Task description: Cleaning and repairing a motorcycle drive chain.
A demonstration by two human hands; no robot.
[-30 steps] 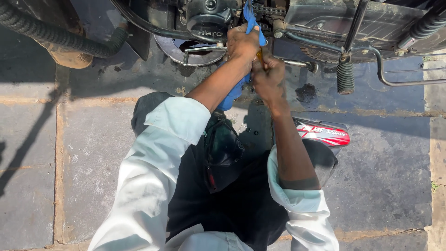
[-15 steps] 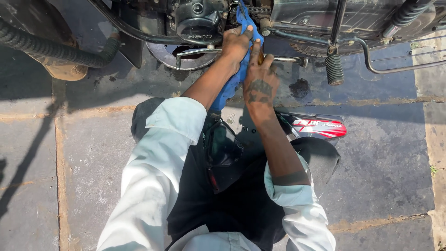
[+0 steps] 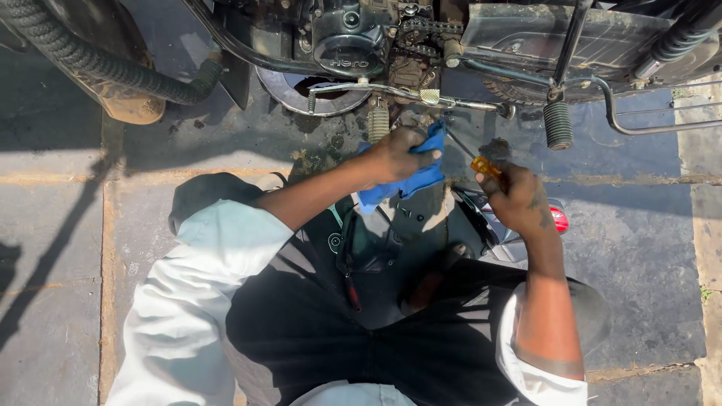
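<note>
Gripping crumpled blue cloth [image 3: 406, 174], orange-handled screwdriver [image 3: 485, 166]

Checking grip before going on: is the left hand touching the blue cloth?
Touching. The head view shows the left hand closed around the blue cloth, fingers pressing its upper part below the motorcycle engine.

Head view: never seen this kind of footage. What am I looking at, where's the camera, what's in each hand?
The one picture comes from a camera worn on a person's head, looking down at their own arms. They crouch on stone paving beside a motorcycle's engine, with its drive chain exposed. The left hand grips a blue cloth under the engine. The right hand holds a tool with an orange handle, likely a screwdriver. A red-and-black part lies on the ground under that hand.
</note>
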